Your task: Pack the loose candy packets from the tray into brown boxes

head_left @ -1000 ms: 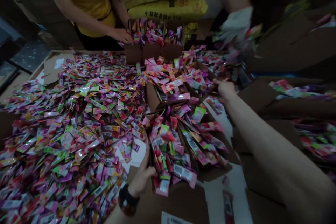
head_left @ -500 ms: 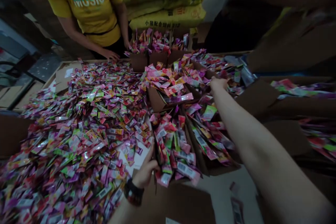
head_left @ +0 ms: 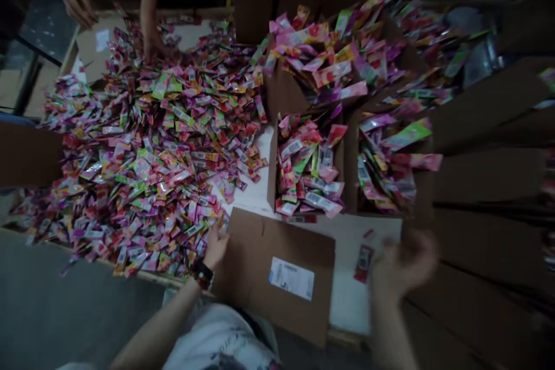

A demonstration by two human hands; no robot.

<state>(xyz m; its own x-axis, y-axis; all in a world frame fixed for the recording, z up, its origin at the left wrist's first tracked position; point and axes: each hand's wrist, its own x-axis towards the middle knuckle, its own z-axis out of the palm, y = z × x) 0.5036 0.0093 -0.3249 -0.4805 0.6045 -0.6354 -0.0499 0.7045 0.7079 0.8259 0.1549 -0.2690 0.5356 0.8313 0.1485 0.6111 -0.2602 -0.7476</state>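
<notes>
My left hand (head_left: 215,247), with a dark band on its wrist, is at the near right edge of a big pile of small coloured packets (head_left: 143,167). Its thumb stands apart from the fingers, beside the corner of a flat cardboard piece (head_left: 247,260) with a white label (head_left: 292,278). Motion smears my right hand (head_left: 407,260), so its fingers do not show clearly. It hovers over the right part of the white tabletop (head_left: 347,306), near a loose red packet (head_left: 363,263). Beyond the cardboard stand two open boxes of packets (head_left: 272,179).
Farther back, more cardboard boxes (head_left: 254,14) brim with packets. At the pile's far side, another person's hands (head_left: 151,40) reach in and hover. Stacked cardboard (head_left: 485,243) lines the right side. A clear plastic bag (head_left: 479,63) lies at the back right.
The view has tilted down. My right hand has drawn back from the far boxes to the near right. My left hand has left the box's side for the pile edge. The other person's hands have moved.
</notes>
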